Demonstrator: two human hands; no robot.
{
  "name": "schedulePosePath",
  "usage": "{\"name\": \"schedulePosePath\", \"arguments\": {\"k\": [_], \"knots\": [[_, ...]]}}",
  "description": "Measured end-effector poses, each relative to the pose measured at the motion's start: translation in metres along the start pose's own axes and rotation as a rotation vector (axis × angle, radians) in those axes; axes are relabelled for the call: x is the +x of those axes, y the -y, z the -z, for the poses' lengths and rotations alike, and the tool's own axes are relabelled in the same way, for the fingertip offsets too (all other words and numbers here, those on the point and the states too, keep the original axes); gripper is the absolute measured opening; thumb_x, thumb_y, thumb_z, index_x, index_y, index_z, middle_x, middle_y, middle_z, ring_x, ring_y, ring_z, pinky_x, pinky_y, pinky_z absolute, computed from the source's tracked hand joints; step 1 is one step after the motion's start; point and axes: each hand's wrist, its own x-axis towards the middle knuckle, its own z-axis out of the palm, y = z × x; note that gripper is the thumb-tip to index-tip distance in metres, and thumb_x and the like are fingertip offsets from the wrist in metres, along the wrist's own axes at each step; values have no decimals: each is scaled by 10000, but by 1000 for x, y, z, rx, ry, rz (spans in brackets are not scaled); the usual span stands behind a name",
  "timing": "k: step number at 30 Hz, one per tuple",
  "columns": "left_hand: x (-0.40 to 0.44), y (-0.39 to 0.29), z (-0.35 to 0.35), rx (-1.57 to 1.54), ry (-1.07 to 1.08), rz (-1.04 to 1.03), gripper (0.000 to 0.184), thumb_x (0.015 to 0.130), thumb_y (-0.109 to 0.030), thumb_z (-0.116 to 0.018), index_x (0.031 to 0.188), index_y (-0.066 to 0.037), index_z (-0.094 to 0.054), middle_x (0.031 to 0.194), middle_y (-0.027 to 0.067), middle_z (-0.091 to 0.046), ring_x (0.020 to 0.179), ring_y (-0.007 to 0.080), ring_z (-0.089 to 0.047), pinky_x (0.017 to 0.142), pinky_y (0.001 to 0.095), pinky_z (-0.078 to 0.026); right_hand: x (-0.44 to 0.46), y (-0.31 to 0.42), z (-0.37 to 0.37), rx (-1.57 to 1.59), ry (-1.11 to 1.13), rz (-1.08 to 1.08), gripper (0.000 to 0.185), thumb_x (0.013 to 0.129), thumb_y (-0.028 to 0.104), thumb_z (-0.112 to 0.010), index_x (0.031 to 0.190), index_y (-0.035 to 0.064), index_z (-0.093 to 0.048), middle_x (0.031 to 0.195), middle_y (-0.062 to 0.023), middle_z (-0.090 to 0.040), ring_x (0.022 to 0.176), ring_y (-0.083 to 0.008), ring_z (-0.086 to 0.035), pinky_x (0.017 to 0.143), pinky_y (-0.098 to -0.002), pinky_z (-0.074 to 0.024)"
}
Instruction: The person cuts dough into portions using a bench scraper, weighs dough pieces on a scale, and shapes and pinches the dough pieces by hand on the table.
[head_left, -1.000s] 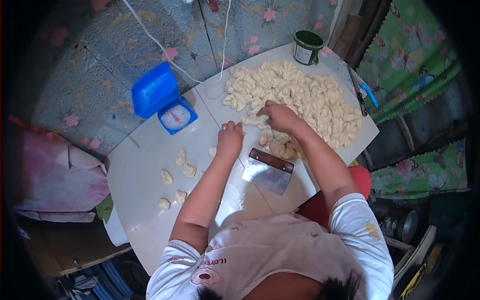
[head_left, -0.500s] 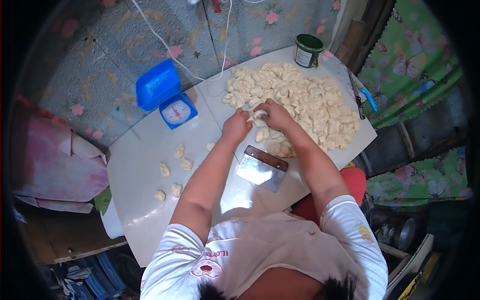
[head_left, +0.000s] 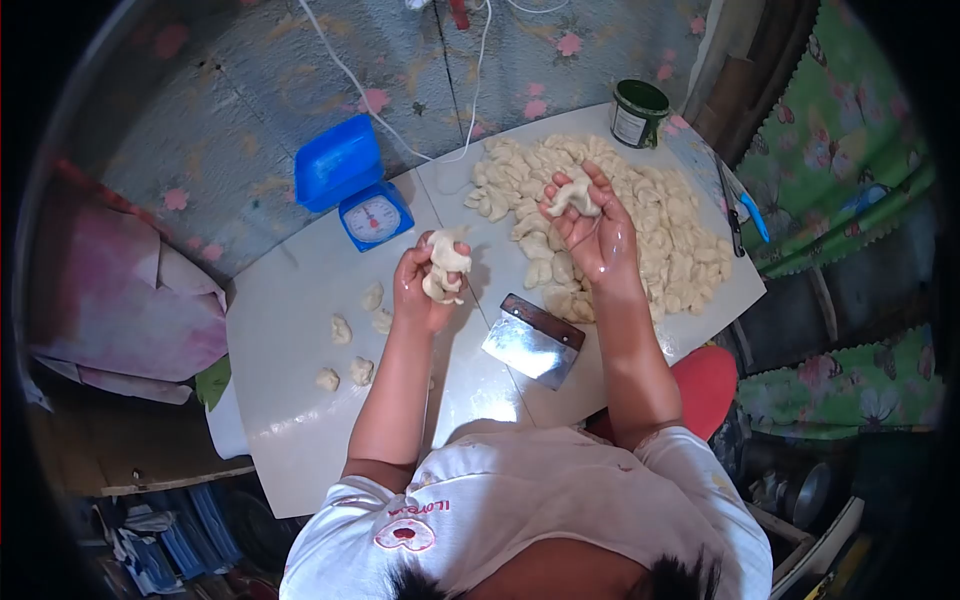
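Observation:
My left hand (head_left: 428,285) is raised over the middle of the table, palm turned up, its fingers curled round a piece of dough (head_left: 446,266). Over the near left side of the big dough pile (head_left: 655,215), my right hand (head_left: 598,225) is also palm up and holds another dough piece (head_left: 576,198) in its fingers. The two hands are apart. Below and between them lies a metal scraper (head_left: 533,345) with a brown handle. Several small dough lumps (head_left: 361,371) rest on the table left of my left forearm.
A blue scale (head_left: 375,218) with a blue tray (head_left: 340,165) stands at the table's back left. At the back right are a dark green tub (head_left: 638,114) and, along the edge, a black-handled knife (head_left: 736,230) and a blue-handled tool (head_left: 753,217).
Both hands were down together at the pile's left edge. They have risen and moved apart, palms now up, each with dough in it. The camera view has shifted slightly.

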Motion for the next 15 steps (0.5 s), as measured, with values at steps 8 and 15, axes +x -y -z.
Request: {"name": "schedulePosePath", "arguments": {"k": [8,15], "knots": [[-35,20,-7,72,-88,12,296,832,-161,-449,1122,-112,-480,973,136,-623,672,186,-598,529,259,-478,-18,-50,37,-527,46,-267,348,871,363,-581,913,18,-585,873,-134,-565,867,-218,-557,773,-339,-459],[-53,27,-22,252,-296,-28,387,831,-137,-544,1197,-98,-422,970,103,-574,721,186,-589,542,263,-491,-42,-68,2,-1132,709,-53,546,843,241,-657,1329,87,-461,1359,-167,-400,1305,-247,-342,1027,-367,-339]]}}
